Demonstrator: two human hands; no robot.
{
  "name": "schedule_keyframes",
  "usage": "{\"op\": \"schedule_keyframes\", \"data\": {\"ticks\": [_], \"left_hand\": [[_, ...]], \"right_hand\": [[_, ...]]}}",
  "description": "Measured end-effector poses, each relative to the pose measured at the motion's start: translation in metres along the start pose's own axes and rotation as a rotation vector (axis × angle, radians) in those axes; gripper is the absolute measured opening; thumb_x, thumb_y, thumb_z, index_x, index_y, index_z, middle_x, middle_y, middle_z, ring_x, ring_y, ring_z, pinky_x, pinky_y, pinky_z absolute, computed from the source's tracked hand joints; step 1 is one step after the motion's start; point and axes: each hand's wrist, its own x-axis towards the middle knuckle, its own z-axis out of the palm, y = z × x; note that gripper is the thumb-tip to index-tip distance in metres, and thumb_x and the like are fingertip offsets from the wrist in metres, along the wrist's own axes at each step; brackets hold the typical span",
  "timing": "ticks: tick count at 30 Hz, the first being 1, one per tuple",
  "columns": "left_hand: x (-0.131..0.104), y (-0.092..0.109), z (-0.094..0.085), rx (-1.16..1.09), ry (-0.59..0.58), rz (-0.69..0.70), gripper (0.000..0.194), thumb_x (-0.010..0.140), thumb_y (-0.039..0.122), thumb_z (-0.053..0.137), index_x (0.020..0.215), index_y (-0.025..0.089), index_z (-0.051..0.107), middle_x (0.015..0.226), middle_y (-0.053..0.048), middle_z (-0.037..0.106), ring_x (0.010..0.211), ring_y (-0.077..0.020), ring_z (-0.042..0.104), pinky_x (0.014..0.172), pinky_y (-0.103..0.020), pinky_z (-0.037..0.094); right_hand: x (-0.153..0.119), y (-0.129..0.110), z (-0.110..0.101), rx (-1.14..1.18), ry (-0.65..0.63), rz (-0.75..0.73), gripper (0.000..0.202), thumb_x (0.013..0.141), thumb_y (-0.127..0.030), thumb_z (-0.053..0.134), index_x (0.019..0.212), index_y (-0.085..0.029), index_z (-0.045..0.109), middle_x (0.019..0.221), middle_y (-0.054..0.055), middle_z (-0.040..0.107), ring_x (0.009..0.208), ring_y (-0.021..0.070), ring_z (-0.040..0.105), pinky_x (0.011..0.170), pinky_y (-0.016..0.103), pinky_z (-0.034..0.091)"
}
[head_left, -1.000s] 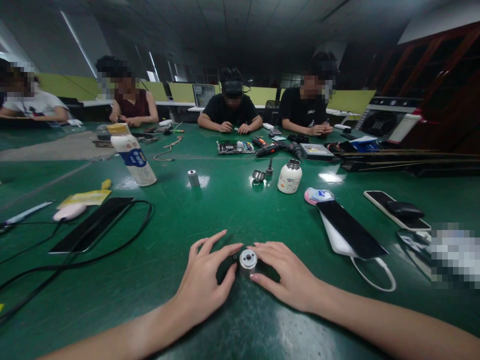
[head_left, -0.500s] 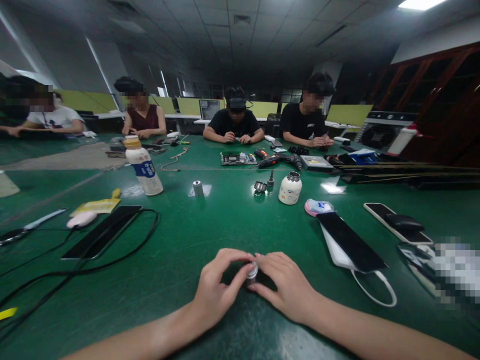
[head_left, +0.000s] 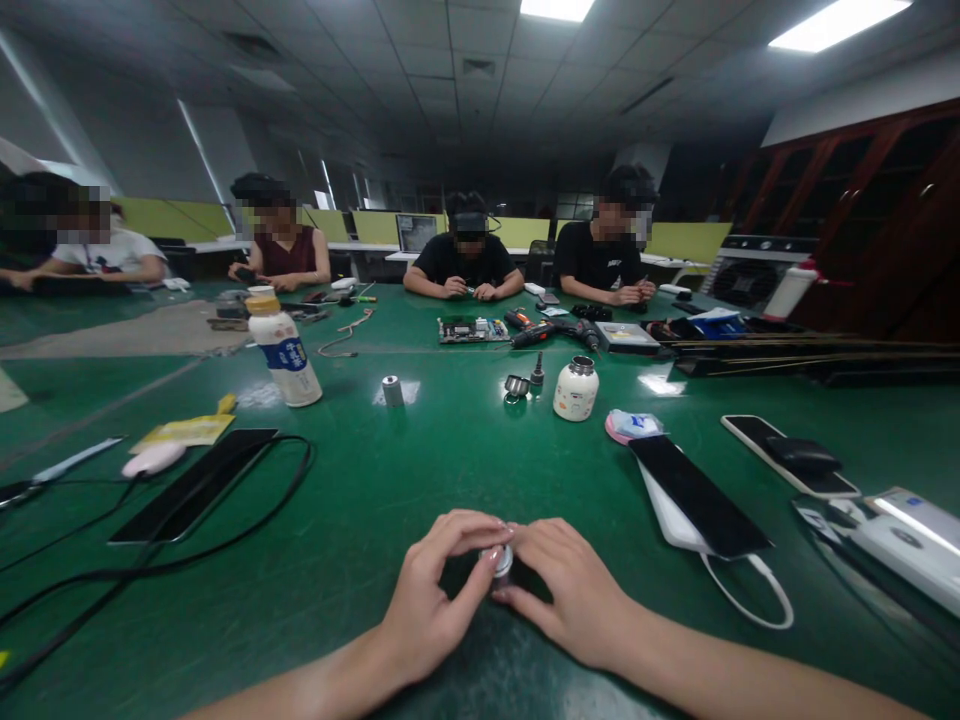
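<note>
An office used as an electronics workshop: yellow partitions (head_left: pixel 686 240) across the upper middle, circuit board (head_left: pixel 472 330) and power drills (head_left: pixel 555 331) on the central green table (head_left: pixel 450 450).

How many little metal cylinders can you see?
2. One metal cylinder is between the left hand and right hand, partly covered by fingers; the other cylinder stands right of the blue-labelled bottle.

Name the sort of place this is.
Probably an electronics workshop or lab in an office: a circuit board and power drills lie on the green table, with partitions behind.
</note>
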Motion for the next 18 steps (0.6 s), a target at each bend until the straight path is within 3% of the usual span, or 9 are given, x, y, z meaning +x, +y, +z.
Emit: {"op": "schedule_keyframes", "data": {"ticks": [4, 8, 10, 15, 18], "left_hand": [[0.001, 0.0, -0.003, 0.132, 0.054, 0.026, 0.023, 0.086, 0.017, 0.059, 0.108, 0.021, 0.064, 0.114, -0.01, 0.067, 0.112, -0.0242, 0.058, 0.095, -0.043, 0.05], [0.004, 0.001, -0.003, 0.231, 0.065, -0.027, 0.007, 0.083, 0.021, 0.063, 0.087, 0.023, 0.069, 0.116, -0.009, 0.065, 0.112, -0.0274, 0.055, 0.094, -0.048, 0.046], [0.005, 0.001, -0.003, 0.231, 0.043, -0.036, 0.01, 0.085, 0.022, 0.062, 0.081, 0.024, 0.071, 0.113, -0.008, 0.066, 0.11, -0.0268, 0.054, 0.094, -0.048, 0.046], [0.006, -0.004, -0.01, 0.299, 0.116, 0.013, 0.013, 0.087, 0.028, 0.063, 0.09, 0.03, 0.075, 0.11, -0.005, 0.067, 0.11, -0.026, 0.051, 0.096, -0.048, 0.042], [0.002, -0.013, -0.014, 0.478, 0.156, -0.049, 0.013, 0.086, 0.032, 0.065, 0.093, 0.034, 0.077, 0.112, -0.005, 0.067, 0.112, -0.0297, 0.047, 0.094, -0.054, 0.039]], "right_hand": [[0.001, -0.002, -0.002, 0.004, 0.011, -0.007, 0.032, 0.088, -0.036, 0.064, 0.115, -0.02, 0.059, 0.117, 0.008, 0.067, 0.105, 0.0237, 0.061, 0.091, 0.039, 0.044], [0.0, -0.001, -0.001, -0.023, 0.019, -0.006, 0.038, 0.085, -0.042, 0.067, 0.115, -0.019, 0.059, 0.116, 0.008, 0.068, 0.104, 0.0248, 0.062, 0.09, 0.04, 0.045], [0.0, 0.0, 0.0, -0.032, 0.031, -0.004, 0.036, 0.087, -0.041, 0.065, 0.114, -0.018, 0.06, 0.116, 0.008, 0.069, 0.104, 0.0245, 0.063, 0.091, 0.04, 0.045], [0.0, 0.001, 0.001, -0.037, 0.051, -0.005, 0.035, 0.089, -0.043, 0.062, 0.113, -0.018, 0.061, 0.113, 0.01, 0.07, 0.102, 0.0247, 0.064, 0.091, 0.041, 0.045], [-0.001, 0.002, -0.001, -0.035, 0.065, -0.008, 0.037, 0.089, -0.043, 0.062, 0.117, -0.018, 0.06, 0.118, 0.01, 0.068, 0.105, 0.0244, 0.064, 0.095, 0.043, 0.044]]}}
